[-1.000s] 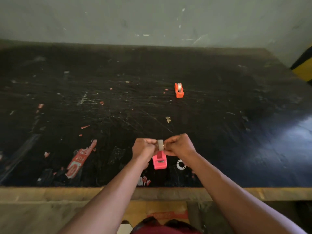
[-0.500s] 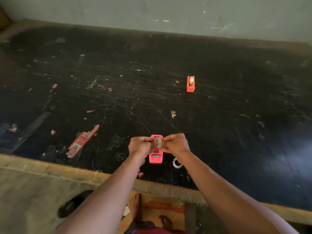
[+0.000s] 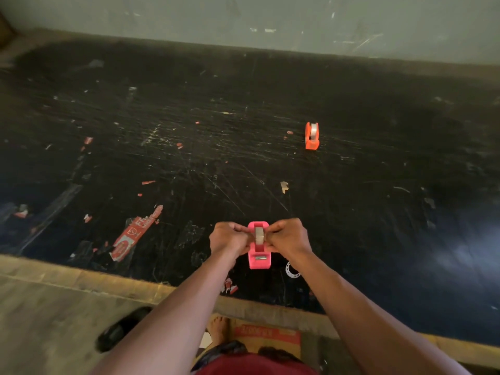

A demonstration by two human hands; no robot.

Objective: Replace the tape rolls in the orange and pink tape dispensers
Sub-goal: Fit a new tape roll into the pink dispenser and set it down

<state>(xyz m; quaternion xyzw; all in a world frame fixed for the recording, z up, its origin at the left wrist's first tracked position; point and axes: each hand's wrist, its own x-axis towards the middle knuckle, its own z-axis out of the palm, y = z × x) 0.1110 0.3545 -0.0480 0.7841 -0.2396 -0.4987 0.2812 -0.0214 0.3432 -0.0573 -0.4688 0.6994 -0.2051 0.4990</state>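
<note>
Near the front edge of a scratched black table (image 3: 189, 125), the left hand (image 3: 228, 238) and right hand (image 3: 288, 236) pinch a pale tape roll (image 3: 259, 235) inside the pink tape dispenser (image 3: 259, 253). The orange tape dispenser (image 3: 312, 136), roll loaded, stands well beyond, toward a grey wall (image 3: 189, 17).

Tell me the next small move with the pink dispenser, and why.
Probably press the tape roll fully down into the pink dispenser: the left hand and right hand pinch it from both sides, and it sits in the cradle, perhaps not fully seated.
</note>
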